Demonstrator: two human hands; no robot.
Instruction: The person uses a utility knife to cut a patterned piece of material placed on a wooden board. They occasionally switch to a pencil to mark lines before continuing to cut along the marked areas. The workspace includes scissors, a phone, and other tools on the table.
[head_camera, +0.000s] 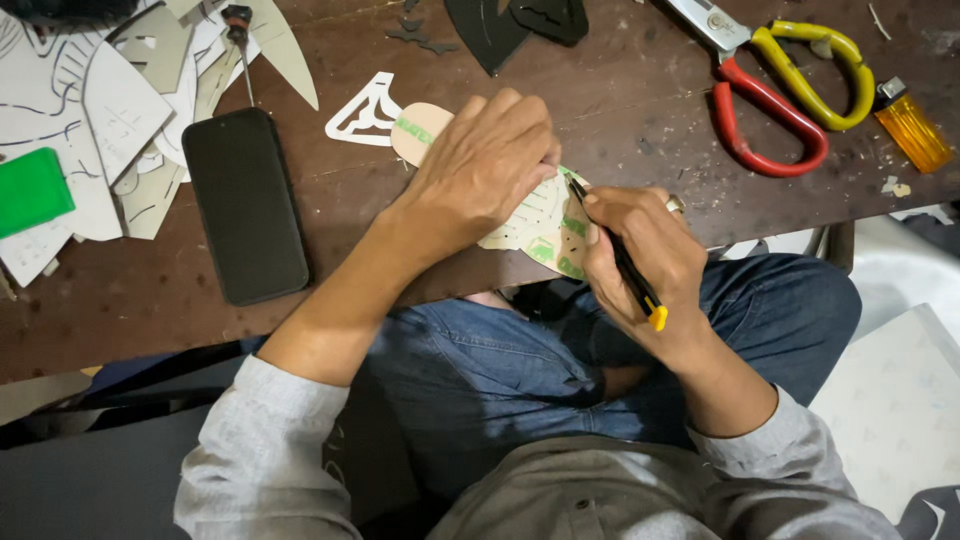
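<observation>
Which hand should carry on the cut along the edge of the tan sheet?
Probably the right hand: it grips the craft knife, whose tip meets the tan sheet at its edge. The left hand lies flat on the sheet, pinning it to the table.

Beige card (535, 225) with green markings and dotted lines. Black pen (620, 255), yellow-tipped. At one o'clock, scissors (780, 85) handled in red and yellow; beside, orange lighter (912, 128). At nine o'clock, black phone (245, 205), green block (32, 190). Dark brown table (620, 90), speckled.
</observation>
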